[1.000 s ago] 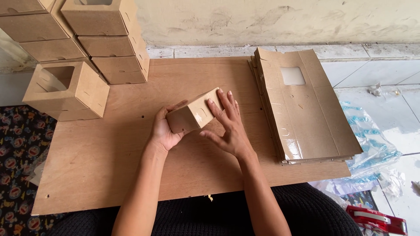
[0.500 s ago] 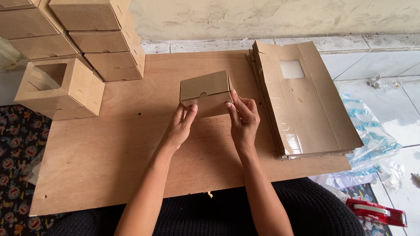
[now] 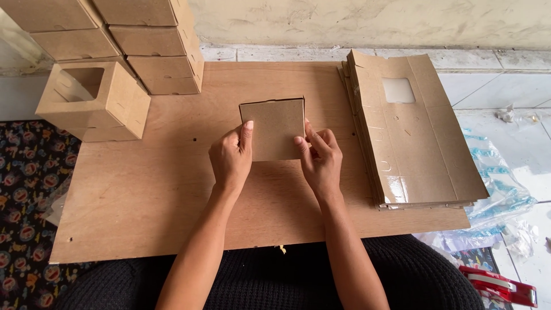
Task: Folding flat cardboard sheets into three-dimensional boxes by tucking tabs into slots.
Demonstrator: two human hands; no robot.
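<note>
A small brown cardboard box (image 3: 274, 127) is held above the plywood board (image 3: 172, 195), one flat face turned up toward the camera. My left hand (image 3: 231, 158) grips its left edge, thumb on top. Its right edge is pinched by my right hand (image 3: 320, 159), with the fingers curled under. Both forearms reach in from the bottom of the view.
A stack of flat windowed box blanks (image 3: 410, 132) lies on the board's right side. Assembled boxes (image 3: 155, 43) are piled at the back left, with a windowed box (image 3: 94, 100) in front. Crumpled plastic wrap (image 3: 496, 198) and a red tape dispenser (image 3: 499, 284) lie at right.
The box has been turned from a tilted, corner-up pose to a flat face up. Both hands shifted from cupping it to gripping its left and right edges.
</note>
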